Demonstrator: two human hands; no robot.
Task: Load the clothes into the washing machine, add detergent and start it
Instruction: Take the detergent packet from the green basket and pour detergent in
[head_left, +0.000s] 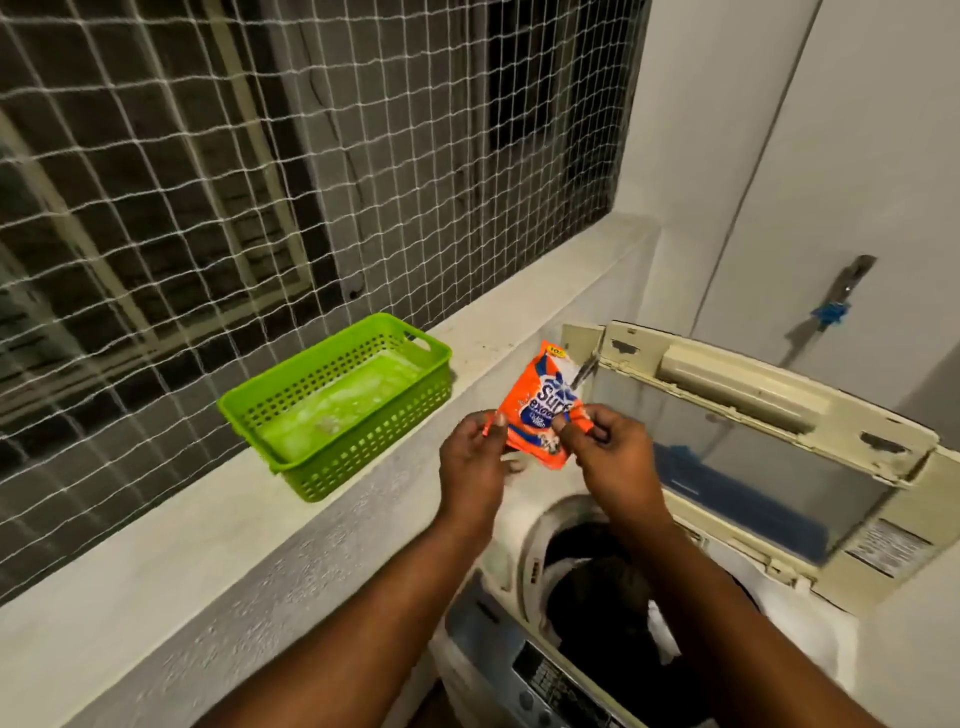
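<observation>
- Both hands, left hand (475, 457) and right hand (608, 452), pinch the orange detergent packet (540, 405) by its near edge, above the open washing machine (519, 551).
- Clothes (597, 592) already sit in the drum.
- Probably best to tear it right over the drum so spills land inside.

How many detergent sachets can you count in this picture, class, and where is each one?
1. The orange detergent sachet is pinched between the left hand and right hand, above the open washing machine. The green basket shows none, though some could be hidden.
</observation>
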